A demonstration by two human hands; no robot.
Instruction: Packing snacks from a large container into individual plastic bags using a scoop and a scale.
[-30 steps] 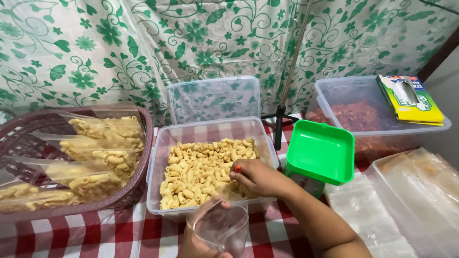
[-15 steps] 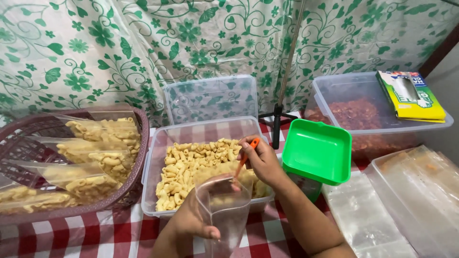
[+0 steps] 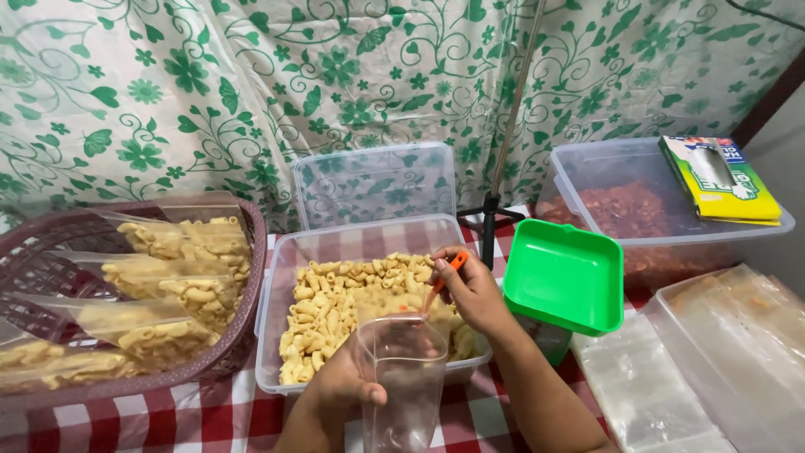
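Both hands work over the middle of the desk (image 3: 210, 419), which has a red and white checked cloth. To the far left of the left hand (image 3: 340, 387) stands a dark purple basket (image 3: 50, 252), and inside it lie several clear bags of yellow pasta (image 3: 180, 281), filled and lying on their sides. The left hand is closed around a clear plastic bag (image 3: 401, 377); the thumb presses on the front of the bag and holds its mouth open and upright. Just behind this hand sits a clear plastic tub (image 3: 272, 310) full of loose short yellow pasta (image 3: 335, 306). Behind the tub, a clear lid (image 3: 373, 180) leans against the green flowered curtain (image 3: 251, 84).

The right hand (image 3: 471, 289) is over the right part of the tub, directly above the bag. Its fingers are pinched on the handle of an orange spoon (image 3: 443, 277), and the spoon points down into the open mouth of the bag. I cannot tell whether the spoon carries pasta. Just to the right of this hand a green square container (image 3: 563, 275) stands on top of another thing. Behind it is a thin dark stand (image 3: 490, 214). Further right is a second clear tub with red-brown food (image 3: 637, 210), and a yellow and green box (image 3: 719, 180) lies on its rim. Nearest to the right edge, flat clear plastic bags (image 3: 654, 394) lie in stacks.
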